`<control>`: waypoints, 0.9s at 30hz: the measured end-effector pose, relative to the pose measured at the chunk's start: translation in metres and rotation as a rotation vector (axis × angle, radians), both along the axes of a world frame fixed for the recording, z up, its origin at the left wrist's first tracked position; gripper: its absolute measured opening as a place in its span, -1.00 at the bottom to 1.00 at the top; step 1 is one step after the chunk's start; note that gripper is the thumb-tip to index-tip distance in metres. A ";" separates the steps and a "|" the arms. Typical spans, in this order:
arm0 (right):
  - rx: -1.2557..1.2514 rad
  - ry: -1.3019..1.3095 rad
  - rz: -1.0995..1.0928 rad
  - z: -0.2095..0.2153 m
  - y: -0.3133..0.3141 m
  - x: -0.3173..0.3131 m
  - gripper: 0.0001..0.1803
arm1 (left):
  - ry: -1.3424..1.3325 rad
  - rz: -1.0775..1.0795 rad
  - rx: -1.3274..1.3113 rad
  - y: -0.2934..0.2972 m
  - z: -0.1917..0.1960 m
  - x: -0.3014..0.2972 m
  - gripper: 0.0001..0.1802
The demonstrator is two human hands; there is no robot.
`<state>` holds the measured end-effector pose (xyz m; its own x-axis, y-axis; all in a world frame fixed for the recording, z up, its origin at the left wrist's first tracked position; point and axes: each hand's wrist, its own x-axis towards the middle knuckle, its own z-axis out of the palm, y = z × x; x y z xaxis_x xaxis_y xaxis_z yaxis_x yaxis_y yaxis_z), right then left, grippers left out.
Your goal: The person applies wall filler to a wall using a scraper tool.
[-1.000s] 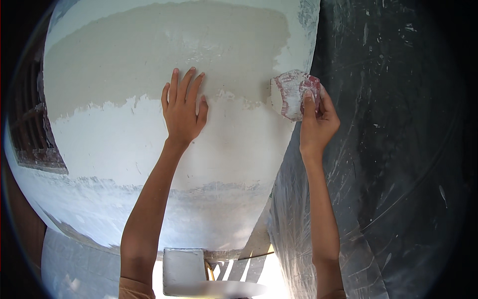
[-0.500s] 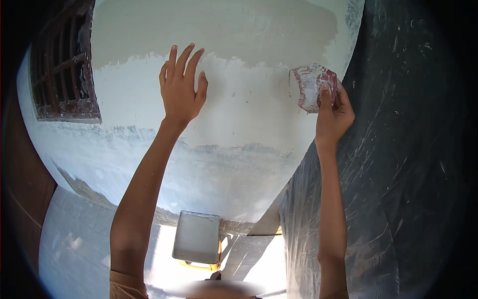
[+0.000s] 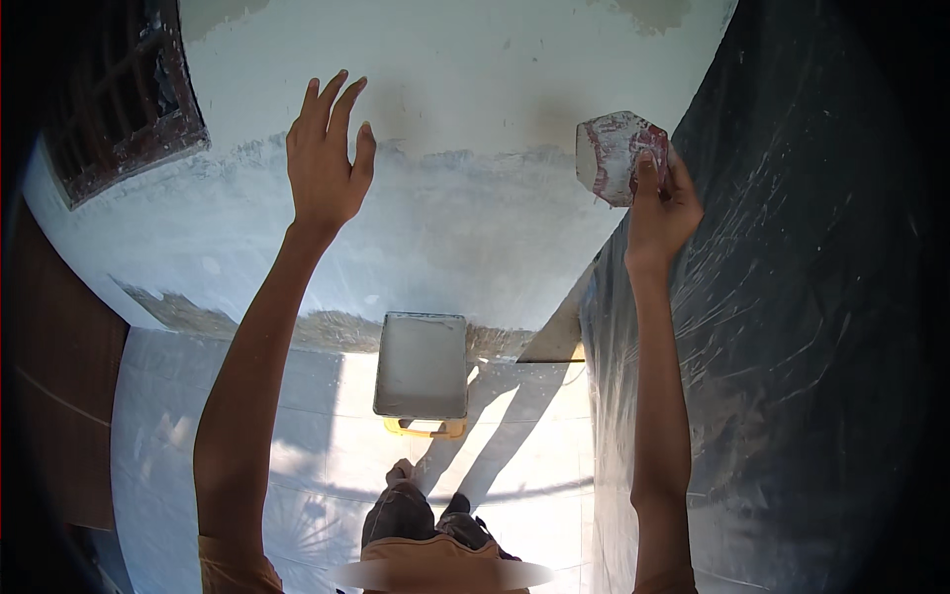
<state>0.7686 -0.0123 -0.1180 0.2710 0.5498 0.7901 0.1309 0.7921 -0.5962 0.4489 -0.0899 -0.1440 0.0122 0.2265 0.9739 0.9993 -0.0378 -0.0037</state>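
My right hand [image 3: 661, 213] grips a flat reddish putty scraper [image 3: 623, 158], with the thumb lying across its face. Whitish putty is smeared over that scraper, thickest along its left side. Raised in front of the wall, my left hand [image 3: 330, 158] holds nothing, its fingers apart. Whether its fingertips touch the wall I cannot tell. The wall [image 3: 445, 228] is pale and smooth higher up, rougher and bluish-grey lower down. Below and between my arms, a rectangular tray [image 3: 424, 366] of smooth grey-white putty rests on something yellow with a handle-like bar.
A dark plastic sheet [image 3: 792, 297] hangs along the right side, splashed with white. At upper left is a brown barred window [image 3: 129, 129]; a brown panel [image 3: 64, 396] stands at far left. Sunlit floor tiles [image 3: 534, 436] and my feet show below.
The view has tipped downward, so the tray sits higher in it and my legs now show. My left hand has shifted leftward in the picture; the right still grips the scraper.
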 end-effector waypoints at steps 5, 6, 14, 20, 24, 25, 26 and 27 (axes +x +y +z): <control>-0.094 -0.066 -0.020 -0.047 -0.018 -0.023 -0.71 | -0.070 -0.005 -0.067 -0.009 -0.059 -0.038 -0.55; -0.119 -0.047 0.012 -0.057 -0.022 -0.030 -0.71 | -0.095 -0.066 -0.066 -0.011 -0.071 -0.049 -0.53; -0.351 -0.226 -0.026 -0.188 -0.052 -0.067 -0.69 | -0.430 -0.092 -0.358 -0.055 -0.240 -0.069 -0.53; -0.557 -0.402 -0.086 -0.320 -0.077 -0.089 -0.72 | -0.583 -0.133 -0.567 -0.096 -0.367 -0.070 -0.51; -0.641 -0.491 -0.014 -0.390 -0.091 -0.095 -0.73 | -0.767 -0.131 -0.694 -0.114 -0.436 -0.052 -0.52; -0.661 -0.503 -0.012 -0.406 -0.094 -0.094 -0.73 | -0.825 -0.133 -0.717 -0.118 -0.451 -0.046 -0.52; -0.704 -0.529 0.013 -0.417 -0.096 -0.098 -0.74 | -0.835 -0.122 -0.735 -0.121 -0.465 -0.043 -0.52; -0.746 -0.554 0.037 -0.429 -0.099 -0.102 -0.74 | -0.910 -0.117 -0.778 -0.123 -0.478 -0.039 -0.50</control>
